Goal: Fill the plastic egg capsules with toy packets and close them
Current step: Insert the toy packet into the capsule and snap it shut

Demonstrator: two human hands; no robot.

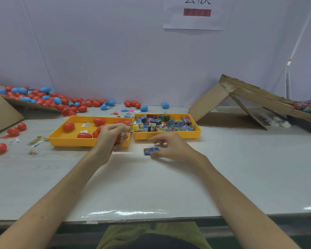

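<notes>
Two trays (70,141) (178,135) behind, left hand (109,135) pinching yellow packet (138,127), right hand (172,147) pinching blue packet (151,150)

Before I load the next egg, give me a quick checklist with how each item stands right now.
1. Left hand pinches yellow packet: ok.
2. Red capsule behind that hand's fingers, opened for filling: cannot tell.
3. Right hand holds blue packet on table: cannot tell; thumb touches it.
4. Right tray stocked with packets: ok.
5. Left tray holds red eggs: ok.
</notes>
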